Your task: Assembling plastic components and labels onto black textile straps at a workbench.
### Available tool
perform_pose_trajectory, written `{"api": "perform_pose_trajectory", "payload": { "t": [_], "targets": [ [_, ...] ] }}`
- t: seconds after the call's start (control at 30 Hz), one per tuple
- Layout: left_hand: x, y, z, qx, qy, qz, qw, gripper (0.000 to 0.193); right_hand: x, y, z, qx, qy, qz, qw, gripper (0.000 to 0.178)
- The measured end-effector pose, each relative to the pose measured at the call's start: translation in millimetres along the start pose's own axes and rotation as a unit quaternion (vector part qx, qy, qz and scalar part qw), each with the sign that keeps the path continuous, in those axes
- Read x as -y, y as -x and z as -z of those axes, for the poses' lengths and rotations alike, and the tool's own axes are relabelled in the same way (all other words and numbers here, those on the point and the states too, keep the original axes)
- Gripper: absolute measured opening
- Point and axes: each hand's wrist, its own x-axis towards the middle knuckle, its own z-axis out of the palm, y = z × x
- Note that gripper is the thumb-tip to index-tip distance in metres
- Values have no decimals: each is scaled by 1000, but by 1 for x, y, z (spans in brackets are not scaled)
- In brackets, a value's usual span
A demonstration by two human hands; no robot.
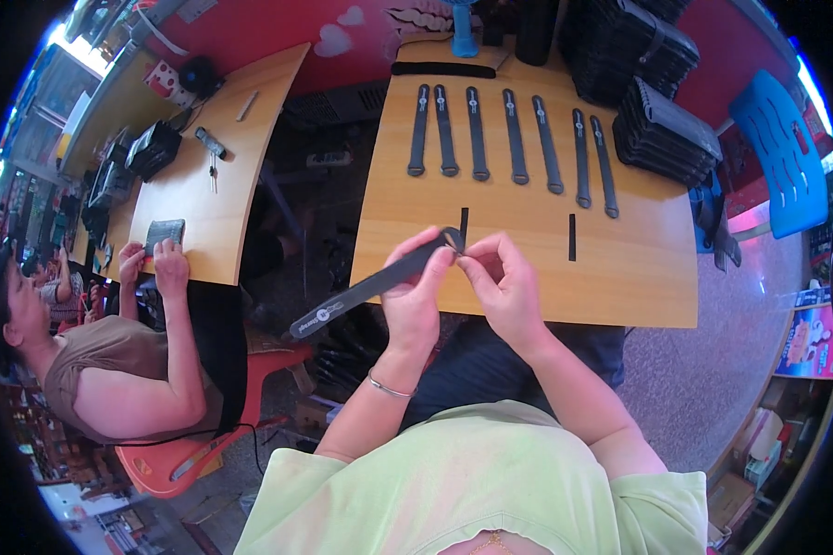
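A dark grey strap (pixel 361 290) with white printing near its rounded free end slants down to the left over the table's near edge. My left hand (pixel 415 301) is closed round its upper part, between thumb and fingers. The strap's other end curls over into a loop, and my right hand (pixel 505 289) pinches it there, close to my left thumb. The fingers partly hide what lies at the pinch. Just beyond my hands, two short black strips (pixel 572 238) lie apart on the wooden table (pixel 518 287).
Several matching straps (pixel 475 134) lie in a row further back. Stacks of black folded goods (pixel 666 129) stand at the back right, near a blue plastic chair (pixel 782 157). At left, a co-worker (pixel 125 370) handles a dark piece (pixel 166 233) at another table (pixel 222 185).
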Motion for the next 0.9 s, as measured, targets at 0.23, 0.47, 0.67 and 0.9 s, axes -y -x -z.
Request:
{"api": "perform_pose_trajectory", "payload": {
  "t": [0.23, 0.47, 0.67, 0.9],
  "targets": [
    [-11, -3, 3, 35, 2, 30, 999, 32, 18, -8, 5, 8, 16, 42, 999, 26],
    [-25, -18, 2, 97, -123, 37, 987, 27, 11, -15, 14, 8, 218, 214, 952, 32],
    [-19, -30, 6, 100, -91, 71, 988, 35, 15, -18, 10, 9, 202, 154, 967, 23],
    [14, -18, 13, 117, -112, -37, 986, 21, 24, -7, 7, 6, 154, 49, 987, 15]
  ]
}}
